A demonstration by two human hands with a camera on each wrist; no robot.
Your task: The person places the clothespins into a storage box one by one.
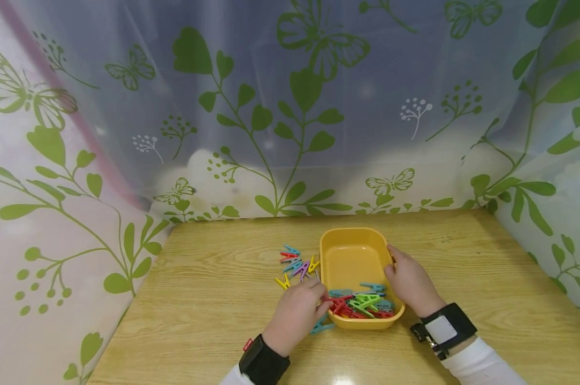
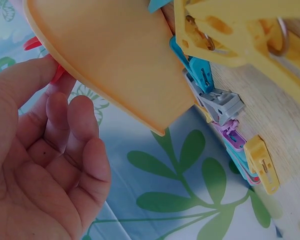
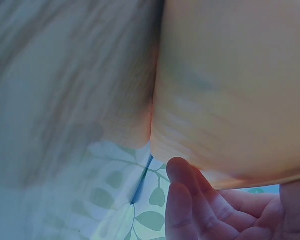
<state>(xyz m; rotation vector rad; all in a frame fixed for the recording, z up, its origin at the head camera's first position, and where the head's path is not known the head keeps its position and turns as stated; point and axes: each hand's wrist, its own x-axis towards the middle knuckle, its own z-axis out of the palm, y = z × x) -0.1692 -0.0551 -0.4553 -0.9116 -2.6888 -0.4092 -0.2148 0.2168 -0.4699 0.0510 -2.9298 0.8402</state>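
Note:
A yellow plastic tray (image 1: 367,324) stands on the table, with red, green and blue clothespins (image 1: 365,303) heaped at its near end. My left hand (image 1: 296,311) is at the tray's left rim, pinching a red clothespin (image 2: 59,74) between thumb and forefinger. In the left wrist view the red clothespin shows right at the rim, partly covered by my fingers. My right hand (image 1: 413,283) grips the tray's right rim, thumb on the inner side and fingers along the outer wall (image 3: 225,125).
Loose clothespins in several colours, among them a purple clothespin (image 1: 302,270), lie on the wooden table (image 1: 213,278) left of the tray. A blue clothespin (image 1: 321,325) lies by its near left corner. Patterned curtain (image 1: 251,133) hangs behind and at both sides.

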